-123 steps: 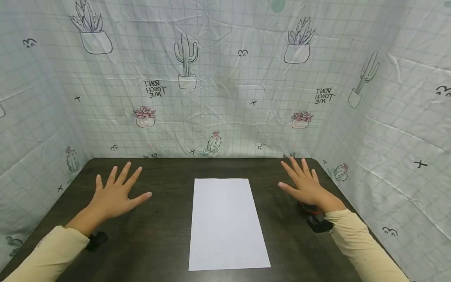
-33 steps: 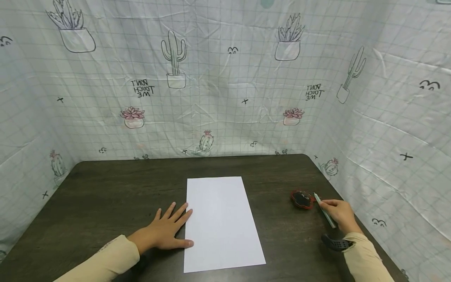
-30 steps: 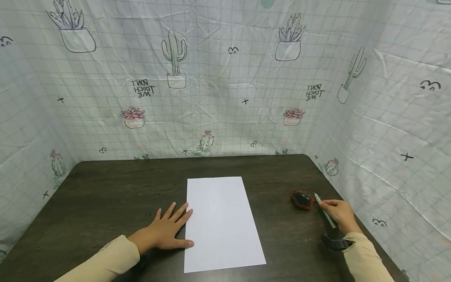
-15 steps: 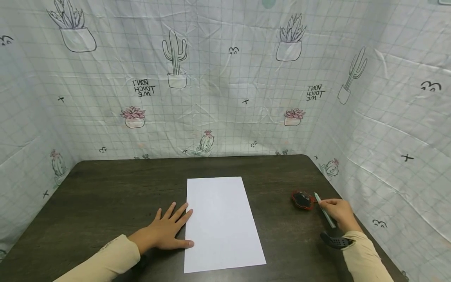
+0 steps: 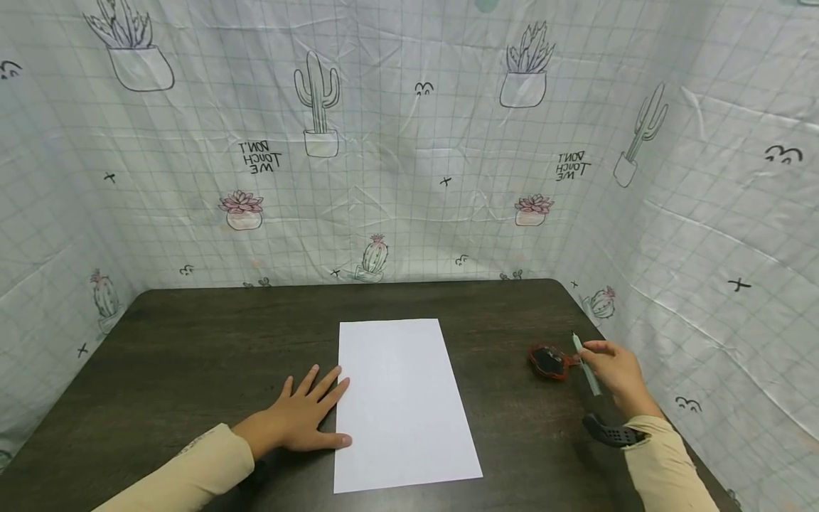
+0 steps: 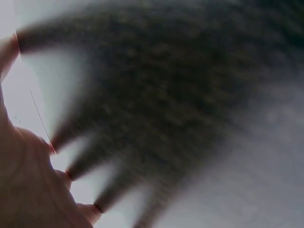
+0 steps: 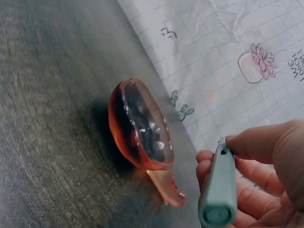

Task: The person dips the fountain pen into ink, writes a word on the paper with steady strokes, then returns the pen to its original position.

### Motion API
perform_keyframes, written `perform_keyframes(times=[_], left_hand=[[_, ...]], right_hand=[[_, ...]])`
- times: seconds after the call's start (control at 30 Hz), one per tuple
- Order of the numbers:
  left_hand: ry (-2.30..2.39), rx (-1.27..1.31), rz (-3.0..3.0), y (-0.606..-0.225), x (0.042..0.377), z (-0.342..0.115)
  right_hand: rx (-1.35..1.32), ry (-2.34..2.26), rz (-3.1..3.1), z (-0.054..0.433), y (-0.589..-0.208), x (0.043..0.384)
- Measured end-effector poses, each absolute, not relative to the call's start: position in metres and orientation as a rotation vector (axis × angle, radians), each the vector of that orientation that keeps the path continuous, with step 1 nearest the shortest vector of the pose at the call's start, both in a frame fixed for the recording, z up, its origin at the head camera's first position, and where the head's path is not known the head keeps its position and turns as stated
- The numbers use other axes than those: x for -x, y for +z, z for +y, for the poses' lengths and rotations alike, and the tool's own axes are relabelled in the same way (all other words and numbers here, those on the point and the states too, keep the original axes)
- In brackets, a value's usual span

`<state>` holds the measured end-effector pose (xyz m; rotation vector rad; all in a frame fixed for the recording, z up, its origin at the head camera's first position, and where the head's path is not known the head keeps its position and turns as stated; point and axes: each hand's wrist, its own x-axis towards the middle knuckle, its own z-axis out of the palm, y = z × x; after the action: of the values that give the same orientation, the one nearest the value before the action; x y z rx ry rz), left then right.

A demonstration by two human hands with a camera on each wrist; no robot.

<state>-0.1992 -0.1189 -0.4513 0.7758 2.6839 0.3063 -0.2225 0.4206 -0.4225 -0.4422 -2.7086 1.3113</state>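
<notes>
A sheet of white paper point(image 5: 409, 405) lies on the dark table. My left hand point(image 5: 297, 419) rests spread at its left side, fingertips and thumb over the paper's left edge. My right hand point(image 5: 616, 371), at the table's right side, pinches a pale green pen point(image 5: 590, 371) between thumb and fingers. In the right wrist view the pen point(image 7: 219, 192) points its blunt end toward the camera. Just left of the pen lies a small hand mirror point(image 5: 548, 361) with a translucent red-orange frame and short handle. Flat on the surface, the mirror point(image 7: 145, 123) also shows in the right wrist view.
A dark wooden table point(image 5: 224, 341) with rounded far corners carries everything. White grid-patterned cloth point(image 5: 409, 142) with cactus drawings hangs behind and on both sides. A black band point(image 5: 611, 430) circles my right wrist. The left wrist view shows mostly dark shadow.
Both hands hovered spread at first. The left came down onto the paper's edge, and the right took the pen. In the last half second, the right hand has lifted the pen slightly, moving it away from me.
</notes>
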Motion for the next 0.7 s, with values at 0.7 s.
perform_keyframes(times=[0.7], left_hand=[[0.322,-0.781,2.675,-0.448,0.198,-0.120]], right_hand=[[-0.339,2.448,-1.905,0.426,-0.433,0.216]])
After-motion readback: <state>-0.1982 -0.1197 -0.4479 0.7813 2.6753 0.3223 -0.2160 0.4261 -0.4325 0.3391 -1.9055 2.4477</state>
